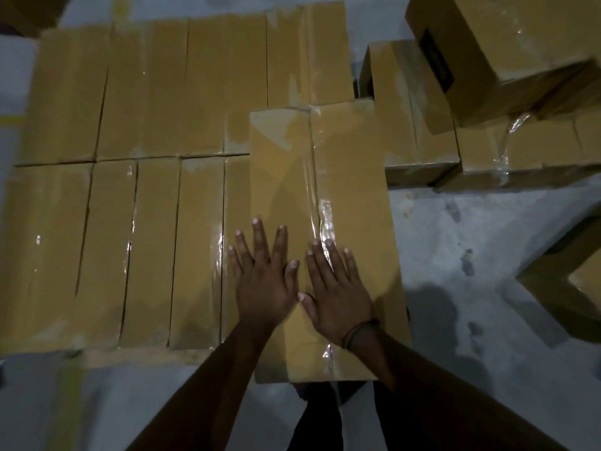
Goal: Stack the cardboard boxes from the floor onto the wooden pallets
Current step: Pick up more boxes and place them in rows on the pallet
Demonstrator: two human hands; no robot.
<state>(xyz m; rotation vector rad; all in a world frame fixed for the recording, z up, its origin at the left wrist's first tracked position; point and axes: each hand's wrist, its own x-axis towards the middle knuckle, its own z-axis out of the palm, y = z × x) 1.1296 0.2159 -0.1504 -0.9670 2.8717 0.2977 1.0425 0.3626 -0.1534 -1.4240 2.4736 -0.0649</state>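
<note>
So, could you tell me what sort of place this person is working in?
Probably a warehouse or stockroom: rows of taped cardboard boxes packed edge to edge, a looser pile of boxes on the right, and a bare, stained concrete floor.

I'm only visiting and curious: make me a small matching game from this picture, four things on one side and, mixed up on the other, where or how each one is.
Things:
1. left hand
2. right hand
3. top box
4. tilted box

Places or states:
a. has a cord at the wrist
b. flat on cardboard, left of the tape seam
c. upper right, resting askew on other boxes
d. lies on the flat layer, under both hands

Pairs: 1-b, 2-a, 3-d, 4-c.
</note>
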